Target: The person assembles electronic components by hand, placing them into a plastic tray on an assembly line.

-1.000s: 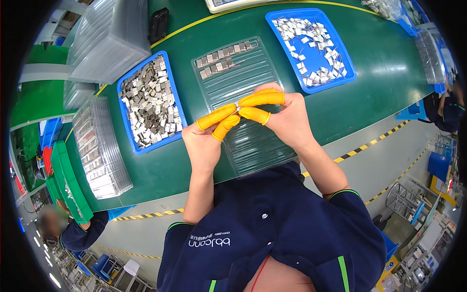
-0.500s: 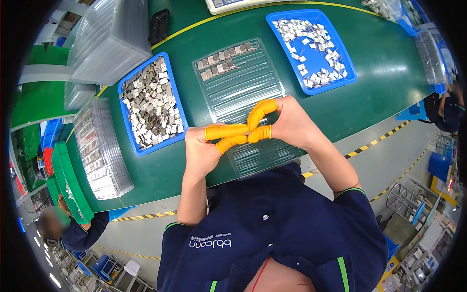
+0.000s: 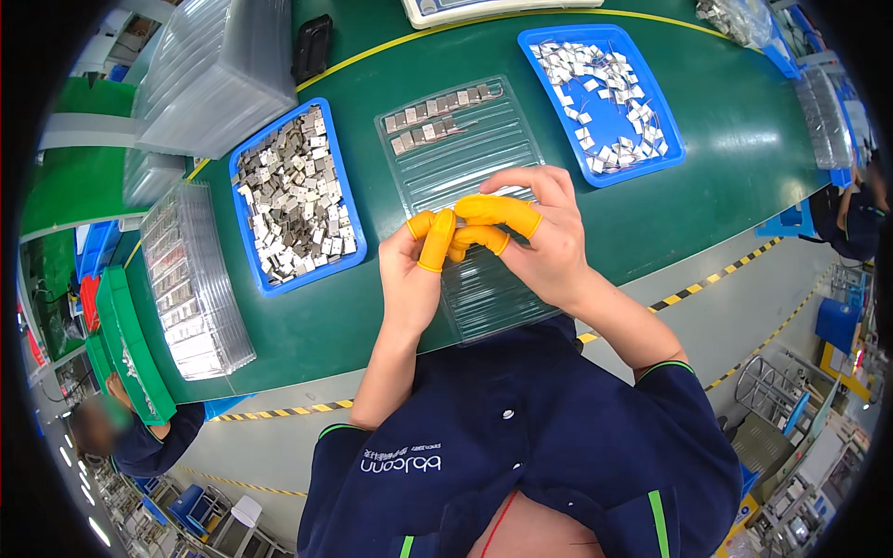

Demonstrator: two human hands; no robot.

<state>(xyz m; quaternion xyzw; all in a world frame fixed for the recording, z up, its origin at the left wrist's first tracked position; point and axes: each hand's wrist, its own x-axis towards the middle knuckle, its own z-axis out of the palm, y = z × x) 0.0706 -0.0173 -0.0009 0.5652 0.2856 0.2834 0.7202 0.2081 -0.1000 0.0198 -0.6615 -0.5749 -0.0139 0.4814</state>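
Observation:
My left hand (image 3: pixel 415 272) and my right hand (image 3: pixel 541 238) meet over the near half of a clear ridged plastic tray (image 3: pixel 465 166). Yellow finger cots cover their thumbs and some fingers. Both are closed, fingertips pinched together around something small that the cots almost wholly hide. In the far part of the tray lie two short rows of small grey metal blocks (image 3: pixel 426 136), with thin wires at their right ends. To the left a blue tray (image 3: pixel 358 232) holds a heap of grey and white blocks (image 3: pixel 290 195). White wired connectors (image 3: pixel 642 116) lie scattered in another blue tray (image 3: pixel 595 93) on the right.
Tall stacks of clear plastic trays (image 3: pixel 209 84) stand at the far left, with a lower stack (image 3: pixel 195 288) nearer. Beside them is a green bin (image 3: pixel 130 349), where another person's hand reaches. A black holder (image 3: pixel 313 46) lies behind on the green table (image 3: pixel 735 121).
My hands have shifted slightly left and turned. The left fingers now point upward, and the right hand's outer fingers have lifted apart from its pinch.

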